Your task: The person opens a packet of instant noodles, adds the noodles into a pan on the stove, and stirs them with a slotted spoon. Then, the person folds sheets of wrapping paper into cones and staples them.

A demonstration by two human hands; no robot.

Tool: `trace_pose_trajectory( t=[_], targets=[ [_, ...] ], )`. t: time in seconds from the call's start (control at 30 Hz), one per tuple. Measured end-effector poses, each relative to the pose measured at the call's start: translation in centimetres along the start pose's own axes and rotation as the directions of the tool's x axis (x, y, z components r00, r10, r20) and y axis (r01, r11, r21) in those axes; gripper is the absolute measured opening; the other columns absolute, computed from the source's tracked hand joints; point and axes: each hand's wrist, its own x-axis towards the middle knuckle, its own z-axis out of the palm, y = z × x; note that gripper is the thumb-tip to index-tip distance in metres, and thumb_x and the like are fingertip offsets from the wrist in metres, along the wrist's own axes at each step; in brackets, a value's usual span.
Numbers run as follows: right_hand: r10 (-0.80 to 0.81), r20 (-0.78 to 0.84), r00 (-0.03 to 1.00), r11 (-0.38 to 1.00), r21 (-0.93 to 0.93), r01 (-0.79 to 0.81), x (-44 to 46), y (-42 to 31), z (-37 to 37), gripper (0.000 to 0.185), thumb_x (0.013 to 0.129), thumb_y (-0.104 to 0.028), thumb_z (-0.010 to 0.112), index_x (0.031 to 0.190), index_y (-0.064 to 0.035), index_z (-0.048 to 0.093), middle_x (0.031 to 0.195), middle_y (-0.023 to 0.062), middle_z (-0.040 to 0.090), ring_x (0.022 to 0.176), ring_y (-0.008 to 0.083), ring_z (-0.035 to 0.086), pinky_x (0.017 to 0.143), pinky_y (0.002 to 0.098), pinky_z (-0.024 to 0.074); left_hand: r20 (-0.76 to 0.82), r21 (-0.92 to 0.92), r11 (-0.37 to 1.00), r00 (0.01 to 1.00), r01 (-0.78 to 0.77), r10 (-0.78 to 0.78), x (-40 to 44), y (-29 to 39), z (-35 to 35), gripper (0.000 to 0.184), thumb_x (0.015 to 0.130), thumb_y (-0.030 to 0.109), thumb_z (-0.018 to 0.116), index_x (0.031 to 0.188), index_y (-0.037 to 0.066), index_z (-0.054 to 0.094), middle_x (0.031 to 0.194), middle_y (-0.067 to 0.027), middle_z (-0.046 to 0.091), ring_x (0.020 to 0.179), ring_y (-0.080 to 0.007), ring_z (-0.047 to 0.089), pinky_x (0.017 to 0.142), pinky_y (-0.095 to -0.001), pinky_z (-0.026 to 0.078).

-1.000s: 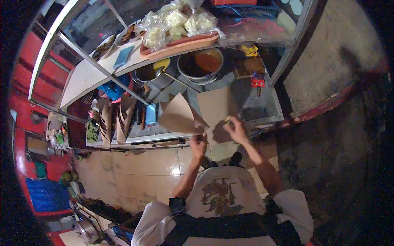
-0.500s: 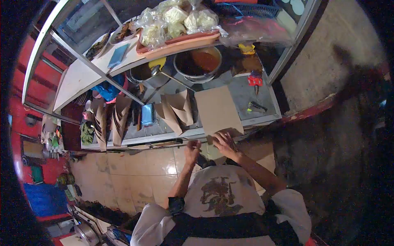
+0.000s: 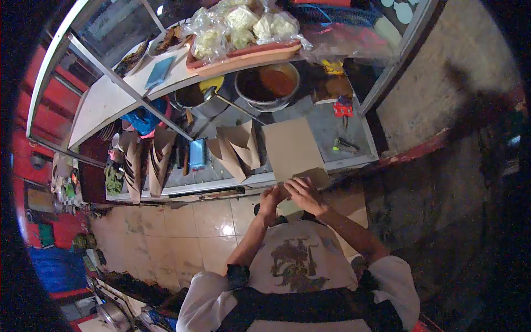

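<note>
A flat brown paper sheet (image 3: 293, 145) lies on the counter, its near edge reaching over the front rim. My left hand (image 3: 270, 202) is closed at the sheet's near left corner. Right beside it, my right hand (image 3: 305, 196) has its fingers bent over the same near edge, gripping the paper. The fingertips of both hands almost meet, and the thumbs are partly hidden. To the left stand folded brown papers (image 3: 237, 149), creased into upright pocket shapes. More folded papers (image 3: 160, 160) are nested together farther left.
Behind the papers are a pot of reddish-brown liquid (image 3: 268, 83) and a smaller pot with a ladle (image 3: 210, 94). A stapler (image 3: 345, 145) lies at the right. A blue packet (image 3: 197, 154) sits between the papers. A tray of bagged cabbage (image 3: 243, 58) rests on the shelf above.
My left hand has moved up and right to the paper's near corner, meeting my right hand. My right hand has stayed at the near edge, and the sheet lies almost as before.
</note>
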Motion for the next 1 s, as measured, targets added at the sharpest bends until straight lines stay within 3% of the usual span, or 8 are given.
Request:
trace_pose_trajectory(
  t=[0.07, 0.2, 0.27, 0.57, 0.63, 0.67, 0.9, 1.0],
  targets=[
    [-0.019, -0.005, 1.0, 0.997, -0.076, 0.019, -0.3, 0.1, 0.6, 0.033, 0.076, -0.013, 0.051, 0.109, -0.0089, 0.056, 0.112, 0.0048, 0.055, 0.107, 0.0229, 0.049, 0.09, 0.0385, 0.0396, -0.186, -0.29, 0.855, 0.85, 0.431, -0.492, 0.4, 3.3, 1.1, 0.039, 0.089, 0.028, 0.05, 0.117, 0.002, 0.046, 0.106, -0.012, 0.055, 0.098, -0.021, 0.055, 0.085, -0.0316, 0.044],
    [0.004, -0.015, 1.0, 0.999, -0.053, -0.005, -0.1, -0.3, 0.5, 0.03, 0.074, -0.008, 0.057, 0.104, -0.006, 0.058, 0.107, 0.0103, 0.057, 0.099, 0.0225, 0.054, 0.08, 0.0395, 0.0451, 0.009, 0.144, 0.989, 1.0, 0.023, -0.025, 0.8, -1.3, -1.0, 0.036, 0.087, 0.02, 0.054, 0.114, -0.002, 0.044, 0.104, -0.0134, 0.055, 0.091, -0.0216, 0.057, 0.081, -0.0326, 0.048],
    [0.015, -0.02, 1.0, 0.996, -0.084, -0.017, 0.1, -0.8, -0.4, 0.029, 0.074, -0.008, 0.057, 0.103, -0.0066, 0.059, 0.106, 0.0103, 0.058, 0.097, 0.0226, 0.055, 0.078, 0.0398, 0.046, -0.22, -0.418, 0.817, 0.829, 0.396, -0.514, 1.2, 5.3, 2.0, 0.025, 0.085, 0.016, 0.057, 0.102, -0.001, 0.051, 0.091, -0.0072, 0.055, 0.079, -0.0175, 0.058, 0.077, -0.0314, 0.049],
    [0.304, -0.134, 0.943, 0.909, 0.335, -0.246, 2.7, 1.7, -1.7, 0.006, 0.074, -0.012, 0.06, 0.075, -0.0056, 0.063, 0.069, 0.0091, 0.058, 0.066, 0.0208, 0.059, 0.056, 0.0327, 0.0453, -0.235, -0.447, 0.856, 0.889, 0.26, -0.394, 1.1, 6.6, 3.8, 0.031, 0.082, 0.01, 0.06, 0.109, 0.002, 0.047, 0.093, -0.0075, 0.053, 0.082, -0.0162, 0.058, 0.074, -0.0319, 0.05],
    [0.702, 0.172, 0.691, 0.549, 0.487, -0.679, 3.3, 2.1, -2.9, 0.009, 0.077, -0.01, 0.062, 0.071, -0.0024, 0.063, 0.07, 0.0051, 0.059, 0.065, 0.0108, 0.057, 0.056, 0.0264, 0.0447, -0.276, -0.148, 0.975, 0.939, 0.168, -0.204, 0.5, 4.6, 3.1, 0.032, 0.082, 0.013, 0.061, 0.11, 0.004, 0.047, 0.095, -0.0074, 0.053, 0.08, -0.015, 0.057, 0.07, -0.0294, 0.049],
    [0.761, 0.12, 0.637, 0.231, 0.868, -0.44, 4.1, 1.0, -3.9, 0.006, 0.078, -0.006, 0.062, 0.078, 0.0, 0.062, 0.075, 0.0012, 0.061, 0.072, 0.0049, 0.053, 0.061, 0.0215, 0.0437, -0.257, 0.163, 0.985, 0.966, 0.046, -0.003, 0.3, 4.0, 2.7, 0.033, 0.082, 0.016, 0.062, 0.111, 0.005, 0.047, 0.097, -0.0072, 0.052, 0.078, -0.0138, 0.056, 0.066, -0.0269, 0.047],
    [0.968, -0.009, 0.25, 0.003, 1.0, 0.025, 0.7, -0.4, -8.4, 0.022, 0.074, -0.012, 0.07, 0.091, -0.0044, 0.058, 0.084, 0.0014, 0.06, 0.073, 0.0088, 0.055, 0.063, 0.0217, 0.0447, 0.247, -0.546, 0.677, 0.867, 0.494, -0.433, -1.2, 7.6, 6.7, 0.061, 0.078, 0.044, 0.062, 0.121, 0.006, 0.041, 0.1, -0.0078, 0.056, 0.094, -0.0214, 0.053, 0.079, -0.0371, 0.042],
    [0.989, 0.092, 0.113, -0.089, 0.995, -0.035, -3.3, 1.1, -7.0, 0.022, 0.075, -0.012, 0.068, 0.09, -0.0036, 0.054, 0.086, 0.0031, 0.058, 0.077, 0.0113, 0.055, 0.065, 0.0243, 0.0449, 0.107, -0.333, 0.751, 0.814, 0.571, -0.572, -0.4, 10.7, 8.9, 0.07, 0.075, 0.046, 0.063, 0.124, 0.002, 0.037, 0.114, -0.0094, 0.05, 0.106, -0.0255, 0.047, 0.089, -0.0432, 0.037]
  ],
)
